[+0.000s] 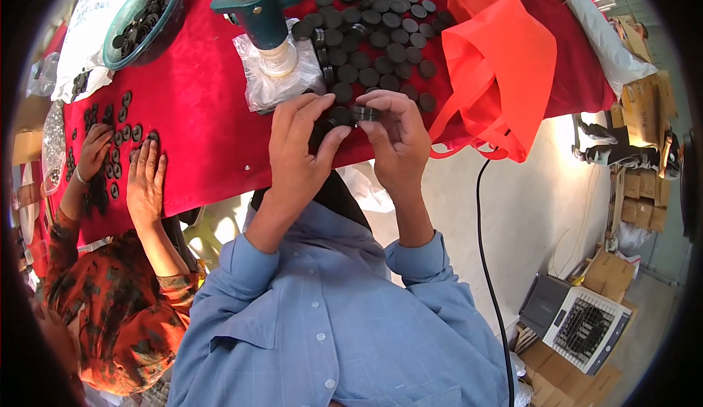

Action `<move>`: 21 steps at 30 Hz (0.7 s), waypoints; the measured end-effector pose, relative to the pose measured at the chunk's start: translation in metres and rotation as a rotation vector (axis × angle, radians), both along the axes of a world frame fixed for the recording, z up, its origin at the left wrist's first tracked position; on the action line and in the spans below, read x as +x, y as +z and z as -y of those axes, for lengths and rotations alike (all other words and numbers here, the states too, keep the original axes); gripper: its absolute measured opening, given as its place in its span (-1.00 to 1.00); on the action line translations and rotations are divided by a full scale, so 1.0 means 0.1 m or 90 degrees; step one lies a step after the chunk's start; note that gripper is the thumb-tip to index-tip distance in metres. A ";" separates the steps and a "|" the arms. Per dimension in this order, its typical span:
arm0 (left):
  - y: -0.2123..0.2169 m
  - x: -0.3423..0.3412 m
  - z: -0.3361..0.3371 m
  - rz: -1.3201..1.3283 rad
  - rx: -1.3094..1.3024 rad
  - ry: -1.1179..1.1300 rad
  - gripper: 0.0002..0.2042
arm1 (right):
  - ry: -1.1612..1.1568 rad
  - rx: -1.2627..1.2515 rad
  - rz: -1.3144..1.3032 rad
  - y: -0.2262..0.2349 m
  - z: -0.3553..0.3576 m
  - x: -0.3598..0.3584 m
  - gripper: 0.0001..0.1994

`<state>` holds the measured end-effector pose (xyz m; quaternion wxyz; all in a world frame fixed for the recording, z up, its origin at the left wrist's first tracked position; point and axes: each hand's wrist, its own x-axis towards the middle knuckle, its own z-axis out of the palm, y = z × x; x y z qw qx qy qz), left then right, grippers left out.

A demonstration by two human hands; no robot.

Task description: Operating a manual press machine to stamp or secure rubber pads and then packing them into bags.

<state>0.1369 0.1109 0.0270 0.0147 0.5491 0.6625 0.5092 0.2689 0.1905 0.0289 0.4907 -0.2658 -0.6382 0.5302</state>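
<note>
Both of the person's forearms rise from the lower edge in blue sleeves and meet over the near edge of the red table (pixel 212 136). The left hand (pixel 300 147) is raised with its back to the camera, fingers curled forward and thumb angled toward the other hand; its fingertips close around dark discs (pixel 333 117) held between the two hands, though how many it grips cannot be told. The right hand (pixel 395 139) faces it, thumb and forefinger pinched on a black cap (pixel 365 113) held edge-on just above the table edge. The two hands touch or nearly touch at the fingertips. Just beyond them lies a spread of black caps (pixel 381 37) covering the middle of the cloth, and a teal press tool (pixel 263 11) stands on a clear plastic bag (pixel 274 81) right behind the left hand, so little room is left forward. To the right an orange bag (pixel 498 63) lies over the table corner, near the right hand but apart from it; below it a black cable (pixel 487 260) hangs down past the right elbow over bare floor. To the left the cloth is bare for a stretch, then a co-worker's two hands (pixel 121 165) lie flat, fingers spread, among small dark discs at the far left edge, well apart from the person's own. A glass bowl (pixel 143 19) of dark pieces sits at the far left corner.
</note>
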 end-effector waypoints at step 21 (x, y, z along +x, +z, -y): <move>0.01 -0.45 0.46 0.977 0.007 -0.140 -0.74 | -0.116 0.246 0.376 -0.11 -0.40 -0.45 -0.70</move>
